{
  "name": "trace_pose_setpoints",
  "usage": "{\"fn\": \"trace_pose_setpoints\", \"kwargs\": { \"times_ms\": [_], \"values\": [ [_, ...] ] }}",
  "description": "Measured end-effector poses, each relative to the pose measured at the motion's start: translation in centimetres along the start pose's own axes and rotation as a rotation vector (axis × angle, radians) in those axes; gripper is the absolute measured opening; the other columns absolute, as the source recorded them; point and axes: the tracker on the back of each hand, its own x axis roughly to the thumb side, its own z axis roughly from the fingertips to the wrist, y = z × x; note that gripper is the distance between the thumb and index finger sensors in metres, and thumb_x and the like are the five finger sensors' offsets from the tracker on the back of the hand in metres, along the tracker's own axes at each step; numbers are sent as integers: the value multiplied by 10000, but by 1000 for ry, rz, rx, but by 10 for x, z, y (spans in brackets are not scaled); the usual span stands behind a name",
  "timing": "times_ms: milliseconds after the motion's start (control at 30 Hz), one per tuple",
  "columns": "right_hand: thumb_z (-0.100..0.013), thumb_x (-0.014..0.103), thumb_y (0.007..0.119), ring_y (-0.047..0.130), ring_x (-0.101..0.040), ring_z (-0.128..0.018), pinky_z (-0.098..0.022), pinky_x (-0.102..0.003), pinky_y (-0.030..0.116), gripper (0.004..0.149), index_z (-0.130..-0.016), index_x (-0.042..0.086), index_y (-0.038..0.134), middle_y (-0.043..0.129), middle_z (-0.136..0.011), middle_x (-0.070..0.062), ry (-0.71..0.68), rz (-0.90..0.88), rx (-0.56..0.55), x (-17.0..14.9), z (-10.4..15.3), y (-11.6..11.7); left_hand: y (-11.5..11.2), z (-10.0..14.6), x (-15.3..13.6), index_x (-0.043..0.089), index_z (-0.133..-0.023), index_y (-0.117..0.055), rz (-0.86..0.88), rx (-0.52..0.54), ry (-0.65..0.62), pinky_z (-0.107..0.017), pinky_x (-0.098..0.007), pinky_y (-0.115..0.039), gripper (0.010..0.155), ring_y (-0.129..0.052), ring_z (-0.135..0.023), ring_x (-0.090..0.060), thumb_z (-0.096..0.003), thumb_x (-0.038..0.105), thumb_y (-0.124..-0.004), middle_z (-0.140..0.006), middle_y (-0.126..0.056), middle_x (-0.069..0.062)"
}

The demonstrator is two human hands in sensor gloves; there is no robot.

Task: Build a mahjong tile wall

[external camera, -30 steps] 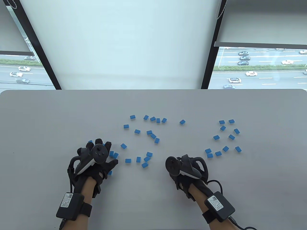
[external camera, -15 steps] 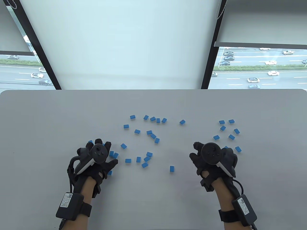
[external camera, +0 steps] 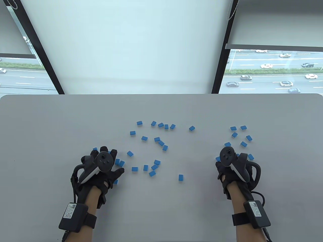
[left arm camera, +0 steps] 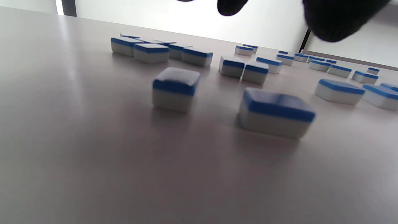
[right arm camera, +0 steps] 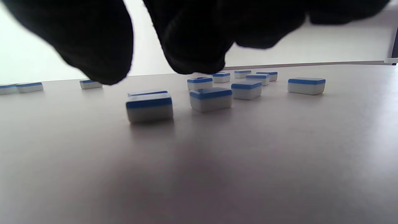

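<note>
Blue-backed mahjong tiles lie loose and flat on the grey table [external camera: 50, 131]: a middle scatter [external camera: 157, 139], a right scatter [external camera: 243, 144], and a lone tile [external camera: 181, 177] between the hands. My left hand [external camera: 108, 161] rests flat with spread fingers among tiles at the left of the middle scatter. In the left wrist view two tiles [left arm camera: 175, 88] [left arm camera: 275, 112] lie just beyond its fingertips [left arm camera: 332, 21]. My right hand [external camera: 228, 163] hovers over the near tiles of the right scatter. Its fingertips [right arm camera: 99, 56] hang above a tile [right arm camera: 149, 107] without touching it, holding nothing.
The table's far edge [external camera: 161, 94] meets a window with blinds and dark frame posts. Bare table surface stretches along the left side, the near edge and between the two tile scatters.
The right hand left one tile at the table's middle, then swung right over the right scatter and turned. The left hand stayed put.
</note>
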Motion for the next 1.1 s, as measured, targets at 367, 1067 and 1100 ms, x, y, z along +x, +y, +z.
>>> {"fn": "trace_pose_setpoints", "kwargs": {
  "times_ms": [367, 1067, 1100],
  "values": [
    [-328, 474, 923, 886, -219, -293, -311, -454, 785, 572, -808, 175, 833, 947, -525, 13, -19, 42, 9, 8, -1, 9, 0, 0, -1, 372, -1119, -348, 6, 0, 0, -684, -753, -218, 861, -227, -1086, -455, -396, 721, -658, -1205, -227, -28],
    [-349, 323, 936, 875, -249, -319, -323, -486, 772, 579, -845, 68, 781, 918, -561, -35, 16, 1, 108, 9, -1, 13, 0, -1, 0, 369, -1120, -351, -2, 1, 1, -683, -752, -214, 863, -225, -1084, -457, -395, 721, -658, -1205, -228, -30],
    [-350, 322, 932, 872, -251, -320, -323, -488, 770, 583, -848, 65, 772, 912, -564, -35, 15, -7, 108, 9, 0, 11, 0, -1, 0, 370, -1120, -349, -2, 0, 1, -682, -754, -214, 863, -224, -1085, -455, -395, 721, -657, -1206, -228, -29]
  ]
}}
